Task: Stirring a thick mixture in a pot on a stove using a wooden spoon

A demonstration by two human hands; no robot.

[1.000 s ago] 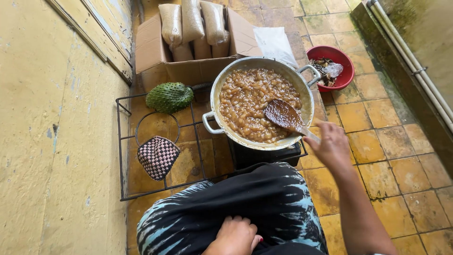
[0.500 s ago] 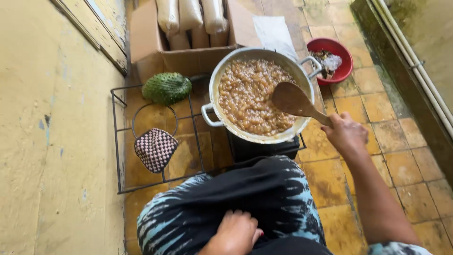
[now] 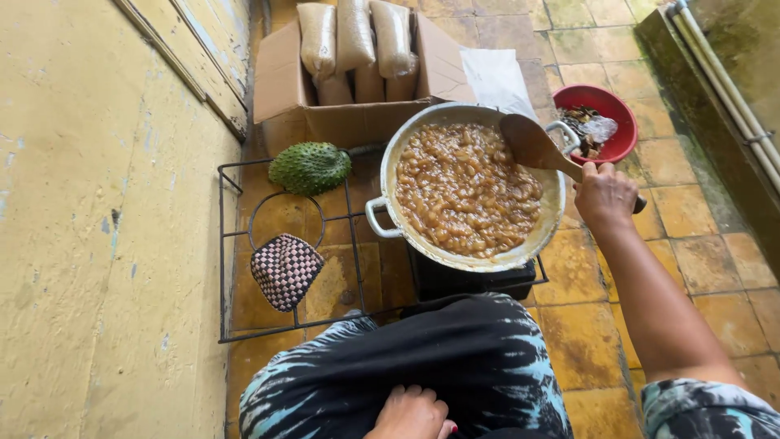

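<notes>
The person's right hand (image 3: 605,197) was closed around the handle of a wooden spoon (image 3: 536,149), whose broad bowl rested tilted against the far right rim of a large metal pan (image 3: 552,215), just above the food. The pan, filled with a lumpy brown mixture (image 3: 467,187), sat on a dark burner (image 3: 471,280) on the yellow tiled floor (image 3: 699,260). The left hand (image 3: 410,415) lay loosely curled and empty on the person's lap, on black-and-teal patterned cloth (image 3: 455,366). Just beyond the spoon stood a red bowl (image 3: 621,110) holding scraps. Left of the pan, a black wire rack (image 3: 231,268) carried a checkered potholder (image 3: 284,270) and a spiky green fruit (image 3: 309,167). Behind them an open cardboard box (image 3: 284,89) held several filled sacks (image 3: 353,36), with a white plastic bag (image 3: 496,77) beside it.
</notes>
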